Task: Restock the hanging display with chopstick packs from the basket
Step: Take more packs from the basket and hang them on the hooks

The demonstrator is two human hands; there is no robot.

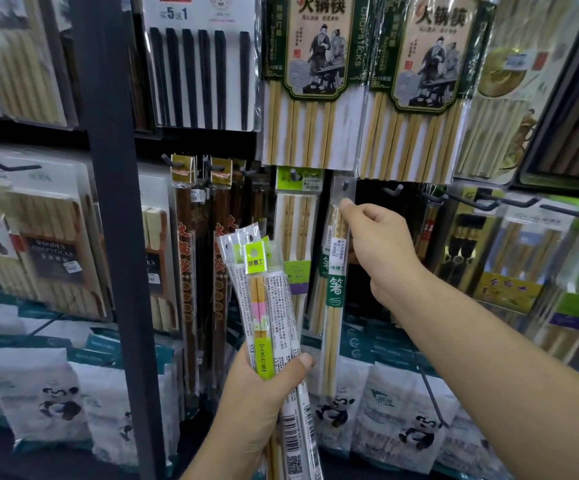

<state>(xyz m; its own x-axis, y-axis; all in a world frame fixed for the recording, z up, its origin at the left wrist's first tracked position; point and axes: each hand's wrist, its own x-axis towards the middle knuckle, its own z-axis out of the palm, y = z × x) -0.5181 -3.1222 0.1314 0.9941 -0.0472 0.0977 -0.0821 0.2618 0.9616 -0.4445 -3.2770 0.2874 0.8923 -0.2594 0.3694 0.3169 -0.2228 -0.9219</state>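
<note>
While the left hand grips a fanned bundle of chopstick packs by their lower halves, thumb curled across the front, the right hand is higher and to the right. It pinches a single narrow pack between thumb and forefinger just below its clear header. That pack hangs upright at the left of the right hand, its header on a display peg whose dark tip shows through the hole. Just beside it on the left hangs a green-topped pack. Large bamboo chopstick packs hang above, and panda-printed bags stand below.
</note>
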